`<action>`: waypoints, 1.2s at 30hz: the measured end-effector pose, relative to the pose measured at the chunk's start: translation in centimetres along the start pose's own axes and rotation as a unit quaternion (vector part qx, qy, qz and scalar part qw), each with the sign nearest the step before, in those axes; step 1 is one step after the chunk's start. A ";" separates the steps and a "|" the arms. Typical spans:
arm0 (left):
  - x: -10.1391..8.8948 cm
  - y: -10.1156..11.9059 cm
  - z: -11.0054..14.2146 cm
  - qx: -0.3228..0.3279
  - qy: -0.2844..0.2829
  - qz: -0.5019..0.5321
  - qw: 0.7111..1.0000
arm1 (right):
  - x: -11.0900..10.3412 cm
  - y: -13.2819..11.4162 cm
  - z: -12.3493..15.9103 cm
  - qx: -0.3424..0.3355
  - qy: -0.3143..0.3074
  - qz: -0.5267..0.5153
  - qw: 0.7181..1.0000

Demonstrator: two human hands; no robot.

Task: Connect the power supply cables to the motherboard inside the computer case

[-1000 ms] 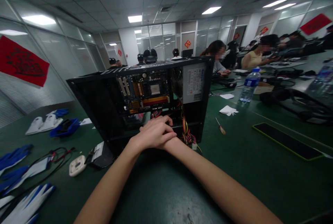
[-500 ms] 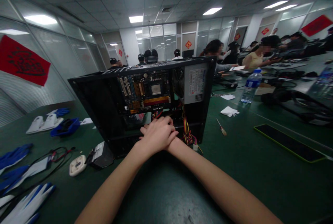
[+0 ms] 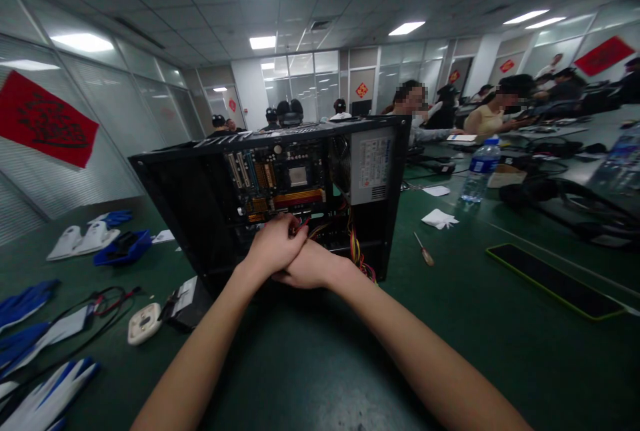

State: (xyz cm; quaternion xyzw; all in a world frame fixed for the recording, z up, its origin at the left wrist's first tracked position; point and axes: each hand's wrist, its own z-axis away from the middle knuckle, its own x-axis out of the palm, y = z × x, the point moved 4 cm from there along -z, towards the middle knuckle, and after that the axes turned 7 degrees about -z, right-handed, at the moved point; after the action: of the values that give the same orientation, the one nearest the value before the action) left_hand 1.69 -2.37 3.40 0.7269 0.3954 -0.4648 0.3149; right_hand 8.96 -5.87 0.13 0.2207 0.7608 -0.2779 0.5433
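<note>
An open computer case point(image 3: 400, 191) stands on its side edge on the table, its inside facing me. Within it are a motherboard point(image 3: 280, 201), a power supply point(image 3: 373, 161) and a bundle of coloured cables point(image 3: 356, 247). At the lower middle of the case, my left hand point(image 3: 275, 244) is closed, with thin red and blue wires point(image 3: 302, 223) showing between its thumb and fingers. Crossing close beneath it, my right hand point(image 3: 311, 264) bends inward. The right fingers are mostly hidden behind the left hand.
A screwdriver point(image 3: 424, 249), crumpled tissue point(image 3: 440, 219), water bottle point(image 3: 480, 171) and dark phone-like slab point(image 3: 555, 281) lie or stand to the right. Leftward are a black boxy part point(image 3: 187, 304), a white case point(image 3: 144, 323), a blue tray point(image 3: 123, 249) and gloves point(image 3: 55, 394). People sit beyond.
My left hand has shifted left and slightly up towards the thin wires. My right hand has moved left too, and more of its back shows.
</note>
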 end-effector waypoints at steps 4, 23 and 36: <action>1.1 -3.2 -1.1 -0.062 0.015 0.011 0.998 | -1.9 1.7 1.3 0.038 -0.063 -0.053 0.996; 2.1 -2.4 -1.3 0.035 -0.079 0.092 0.992 | -1.1 6.1 0.9 0.213 -0.016 -0.103 0.972; 2.8 -2.9 -1.5 0.047 -0.083 0.108 0.990 | -1.0 6.4 1.0 0.232 -0.016 -0.113 0.966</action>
State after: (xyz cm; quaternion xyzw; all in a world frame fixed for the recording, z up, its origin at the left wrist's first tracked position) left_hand 0.56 1.08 1.06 0.7382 0.2645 -0.5052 0.3605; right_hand 14.02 -1.79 -0.39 0.2489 0.6868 -0.5103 0.4538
